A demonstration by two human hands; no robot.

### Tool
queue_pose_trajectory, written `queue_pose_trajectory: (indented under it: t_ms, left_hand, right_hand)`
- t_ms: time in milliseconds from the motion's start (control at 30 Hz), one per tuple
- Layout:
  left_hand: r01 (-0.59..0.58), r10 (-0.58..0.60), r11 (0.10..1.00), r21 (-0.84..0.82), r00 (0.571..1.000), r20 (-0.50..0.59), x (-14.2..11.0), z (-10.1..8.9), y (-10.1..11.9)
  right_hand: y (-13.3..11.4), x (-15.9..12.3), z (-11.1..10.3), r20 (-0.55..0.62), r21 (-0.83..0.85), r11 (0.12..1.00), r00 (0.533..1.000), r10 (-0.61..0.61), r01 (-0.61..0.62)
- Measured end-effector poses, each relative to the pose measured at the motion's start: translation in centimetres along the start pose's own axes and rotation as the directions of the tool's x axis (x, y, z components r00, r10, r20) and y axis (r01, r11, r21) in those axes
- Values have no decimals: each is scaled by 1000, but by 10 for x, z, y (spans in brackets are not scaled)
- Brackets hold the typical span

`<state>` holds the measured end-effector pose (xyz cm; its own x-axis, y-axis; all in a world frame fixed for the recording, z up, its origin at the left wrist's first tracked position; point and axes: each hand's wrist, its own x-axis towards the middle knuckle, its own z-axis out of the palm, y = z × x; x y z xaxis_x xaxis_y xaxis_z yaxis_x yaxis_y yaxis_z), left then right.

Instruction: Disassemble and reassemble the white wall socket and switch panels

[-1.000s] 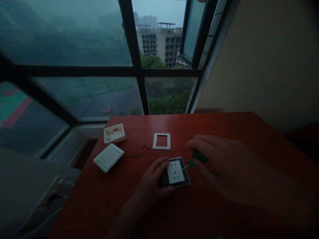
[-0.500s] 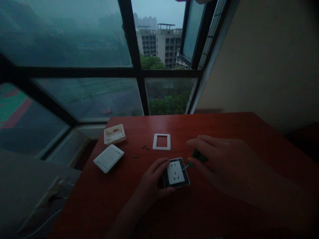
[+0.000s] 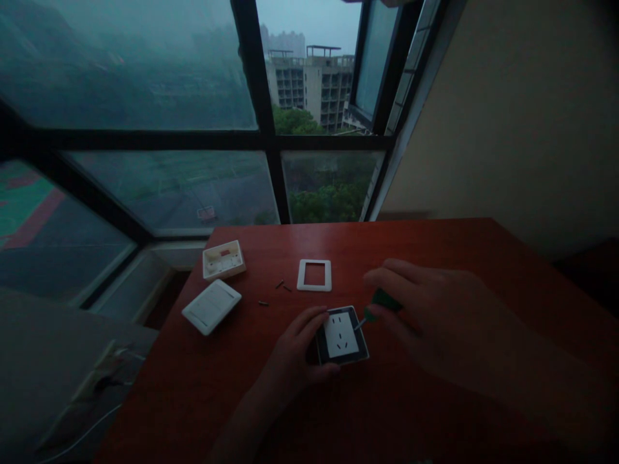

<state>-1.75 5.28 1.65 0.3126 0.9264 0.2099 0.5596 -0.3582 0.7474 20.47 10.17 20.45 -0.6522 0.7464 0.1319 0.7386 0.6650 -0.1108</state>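
Observation:
A wall socket [image 3: 340, 336] with a white five-hole face and a dark border lies face up on the table. My left hand [image 3: 302, 348] grips it from the left, fingers at its top edge and thumb along its bottom edge. Between the thumb and fingers of my right hand [image 3: 425, 309] is a green-handled screwdriver [image 3: 384, 301]. Its metal shaft slants down left, and the tip meets the right part of the socket's dark border. A white cover frame [image 3: 314, 288] with a square opening rests just behind the socket.
Several small screws [image 3: 263, 303] lie left of the frame. A white mounting box [image 3: 223, 261] and a white switch-like panel [image 3: 211, 307] sit near the left edge of the reddish table [image 3: 435, 238]. Windows rise behind it; a wall [image 3: 522, 129] stands at right.
Hardly anything differs. The screwdriver handle looks slightly turned within my right hand's fingers, while my left hand and the socket stay in place.

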Motion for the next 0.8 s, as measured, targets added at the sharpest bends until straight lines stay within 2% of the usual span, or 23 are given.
queue_pose_trajectory:
  t_ms: [233,367,467,533,800]
  left_hand:
    - [10,-10,1000,0,1000,-14,1,0,1]
    - [32,-32,999,7,999,-12,1,0,2]
    - [24,-23,1000,17,999,-24,0,1,1]
    - [8,-7,1000,18,999,-33,0,2,0]
    - [5,-5,1000,6,999,-33,0,3,-2]
  right_hand:
    - [-2,0,5,-75,-205,975,994,78,-92]
    - [-4,-4,2,-56,-122,987,994,98,-105]
    - [-6,-5,1,-4,-7,999,999,32,-32]
    - [-7,-4,2,11,12,1000,1000,-5,5]
    - [-7,2,5,-44,-192,978,996,80,-87]
